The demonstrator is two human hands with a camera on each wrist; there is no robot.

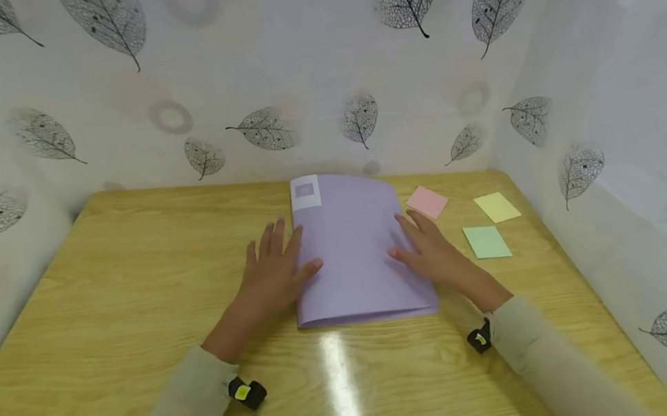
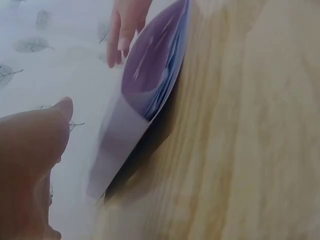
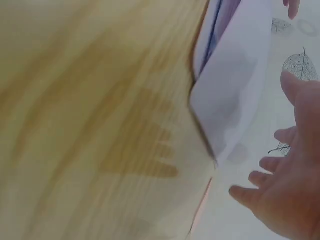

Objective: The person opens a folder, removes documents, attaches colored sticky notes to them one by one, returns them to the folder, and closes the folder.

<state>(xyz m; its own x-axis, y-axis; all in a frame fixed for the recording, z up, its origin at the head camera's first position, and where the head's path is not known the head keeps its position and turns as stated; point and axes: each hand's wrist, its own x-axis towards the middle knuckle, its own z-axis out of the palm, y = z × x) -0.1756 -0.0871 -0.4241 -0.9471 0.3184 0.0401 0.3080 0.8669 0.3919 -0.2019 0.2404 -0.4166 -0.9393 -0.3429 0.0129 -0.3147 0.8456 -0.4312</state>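
A lilac folder [image 1: 355, 261] lies on the wooden table with a white label [image 1: 305, 192] at its top left corner. Its near edge gapes a little; in the left wrist view papers [image 2: 167, 75] show inside the folder [image 2: 120, 140]. Beside the folder's left edge is my left hand [image 1: 272, 271], fingers spread, thumb reaching over the cover. My right hand [image 1: 439, 254] is at the right edge with its fingers extended. In the right wrist view the right hand [image 3: 290, 185] appears apart from the folder [image 3: 232, 90]. Whether either hand touches the cover in the head view is hard to tell.
Three square paper notes lie right of the folder: pink [image 1: 427, 202], yellow [image 1: 497, 206] and green [image 1: 487, 242]. A leaf-patterned curtain [image 1: 305, 79] rises along the back and sides of the table [image 1: 132, 295]. Each wrist wears a small black camera.
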